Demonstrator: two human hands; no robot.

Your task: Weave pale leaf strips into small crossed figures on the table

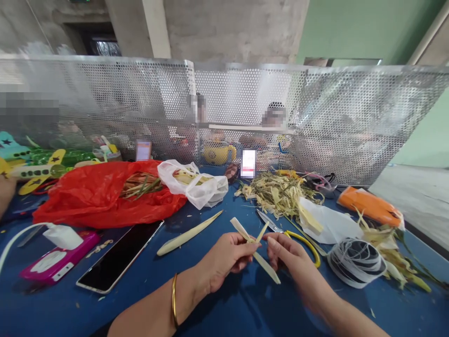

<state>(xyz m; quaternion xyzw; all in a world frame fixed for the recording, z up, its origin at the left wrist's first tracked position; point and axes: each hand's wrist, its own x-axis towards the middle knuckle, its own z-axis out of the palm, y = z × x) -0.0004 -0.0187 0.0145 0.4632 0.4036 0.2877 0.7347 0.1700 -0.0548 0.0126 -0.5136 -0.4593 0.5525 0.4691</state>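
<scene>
Pale strips of corn husk (268, 269) cross each other in front of me, pinched between the thumb and fingers of my left hand (226, 256), which wears a gold bangle on its wrist. Just to the right, the curled fingers of my right hand (291, 257) come close to the crossing strips; whether something thin is between its fingertips I cannot make out. Behind that hand lie scissors (317, 258) with yellow handles, partly covered by it. A long, pointed piece of husk (189, 234) rests on the blue table (168, 299) to the left.
A heap of dried husks (277, 192) lies at the back. On the right are a coil of white cord (356, 263) and an orange packet (370, 206). Leftward are a red bag (94, 196), a white bag (206, 189), a phone (121, 257) and a magenta power strip (61, 260). Perforated metal panels (242, 93) stand behind.
</scene>
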